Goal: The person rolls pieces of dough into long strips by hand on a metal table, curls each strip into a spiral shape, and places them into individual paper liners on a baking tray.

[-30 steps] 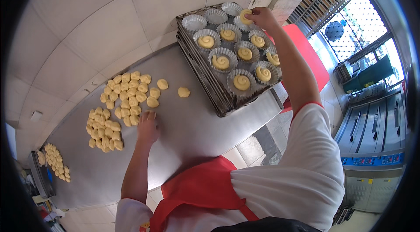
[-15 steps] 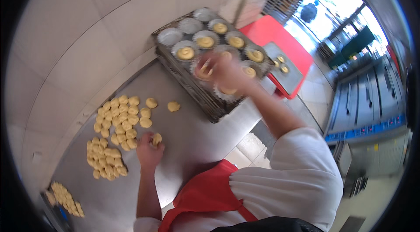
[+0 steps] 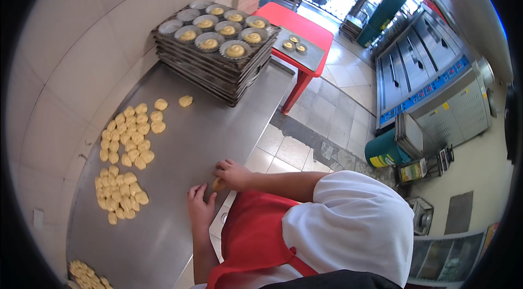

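A small piece of dough (image 3: 219, 184) lies at the near edge of the metal table. My right hand (image 3: 234, 175) is closed over it, fingers curled on its far side. Beside it, my left hand (image 3: 201, 207) rests at the table edge with thumb and fingers apart, close to the dough but holding nothing that I can see. Several yellow dough balls (image 3: 128, 135) lie clustered on the left of the table, with another dense group (image 3: 119, 193) nearer. One dough ball (image 3: 186, 101) sits by itself towards the trays.
A stack of dark baking trays (image 3: 239, 84) stands at the table's far end; its top holds fluted paper cups (image 3: 188, 15), most with coiled dough. Beyond is a red table (image 3: 321, 27) with a metal tray (image 3: 313, 59). An oven (image 3: 414, 65) stands right. Small dough pieces (image 3: 87, 275) lie lower left.
My right hand has left the top tray and come back to the near table edge. My left hand has moved away from the dough balls towards it. The view has shifted.
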Action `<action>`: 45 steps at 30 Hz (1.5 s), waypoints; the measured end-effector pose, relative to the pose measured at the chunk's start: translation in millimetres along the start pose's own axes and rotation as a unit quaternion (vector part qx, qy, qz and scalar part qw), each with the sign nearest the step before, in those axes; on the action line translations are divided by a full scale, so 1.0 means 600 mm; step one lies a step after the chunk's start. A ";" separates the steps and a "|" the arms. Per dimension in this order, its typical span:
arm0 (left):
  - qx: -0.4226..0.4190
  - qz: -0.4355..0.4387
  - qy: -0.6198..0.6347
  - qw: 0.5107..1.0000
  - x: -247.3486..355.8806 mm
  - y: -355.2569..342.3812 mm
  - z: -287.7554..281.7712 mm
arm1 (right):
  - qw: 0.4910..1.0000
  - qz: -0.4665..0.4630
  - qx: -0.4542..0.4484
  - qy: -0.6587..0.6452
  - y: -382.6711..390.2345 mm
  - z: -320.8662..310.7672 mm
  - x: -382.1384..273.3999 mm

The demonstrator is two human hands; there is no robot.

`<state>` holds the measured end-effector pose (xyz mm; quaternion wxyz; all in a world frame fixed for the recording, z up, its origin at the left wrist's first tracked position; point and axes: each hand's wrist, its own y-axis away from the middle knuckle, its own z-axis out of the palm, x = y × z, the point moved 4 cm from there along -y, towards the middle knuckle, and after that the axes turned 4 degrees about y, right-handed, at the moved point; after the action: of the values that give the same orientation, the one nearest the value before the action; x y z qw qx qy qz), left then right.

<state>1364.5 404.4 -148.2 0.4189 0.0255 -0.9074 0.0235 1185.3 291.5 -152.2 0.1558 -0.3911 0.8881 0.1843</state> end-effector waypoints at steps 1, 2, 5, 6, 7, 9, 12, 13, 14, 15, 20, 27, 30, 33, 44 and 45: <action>0.044 -0.008 0.008 0.999 -0.008 0.013 -0.014 | 0.998 -0.026 0.031 0.039 0.011 0.036 -0.007; 0.087 -0.019 0.018 0.996 -0.015 0.030 -0.028 | 0.994 -0.052 0.057 0.078 0.028 0.071 -0.015; 0.182 -0.049 0.029 0.982 -0.070 0.083 -0.073 | 0.988 -0.071 0.026 0.134 0.018 0.088 -0.075; 0.206 -0.047 0.031 0.977 -0.086 0.089 -0.085 | 0.987 -0.059 0.006 0.149 -0.010 0.058 -0.096; 0.217 -0.048 0.028 0.975 -0.097 0.095 -0.087 | 0.984 -0.048 -0.013 0.173 -0.068 0.020 -0.110; 0.229 -0.040 0.026 0.972 -0.114 0.091 -0.079 | 0.979 -0.009 0.038 0.198 -0.205 -0.034 -0.095; 0.234 -0.016 0.022 0.972 -0.108 0.085 -0.077 | 0.966 0.025 0.199 0.163 -0.338 -0.065 -0.047; 0.240 -0.028 0.032 0.970 -0.115 0.090 -0.078 | 0.967 0.022 0.200 0.158 -0.346 -0.061 -0.046; 0.246 -0.039 0.042 0.968 -0.120 0.096 -0.078 | 0.967 0.020 0.202 0.154 -0.343 -0.051 -0.049; 0.263 -0.047 0.053 0.962 -0.125 0.096 -0.080 | 0.976 0.003 0.159 0.149 -0.310 -0.028 -0.059; 0.243 -0.033 0.056 0.968 -0.121 0.082 -0.079 | 0.989 -0.090 0.002 0.119 0.031 0.061 -0.083; 0.227 -0.025 0.050 0.972 -0.107 0.087 -0.076 | 0.968 -0.021 0.192 0.159 -0.347 -0.038 -0.095; 0.237 -0.020 0.049 0.970 -0.114 0.094 -0.075 | 0.969 -0.019 0.189 0.160 -0.351 -0.025 -0.096; 0.203 -0.051 -0.027 0.977 -0.112 0.086 -0.058 | 0.983 -0.048 0.117 0.134 -0.215 0.021 -0.096; 0.095 -0.078 -0.008 0.992 -0.021 0.011 0.046 | 0.961 -0.230 0.078 0.135 -0.036 -0.019 -0.009; 0.123 -0.079 -0.045 0.988 -0.024 0.033 0.034 | 0.953 -0.261 0.108 0.110 -0.045 -0.024 -0.008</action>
<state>1357.4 423.2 -172.9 0.3722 0.1491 -0.9105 0.1010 1206.8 271.4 -142.9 0.1410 -0.6083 0.7811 -0.0037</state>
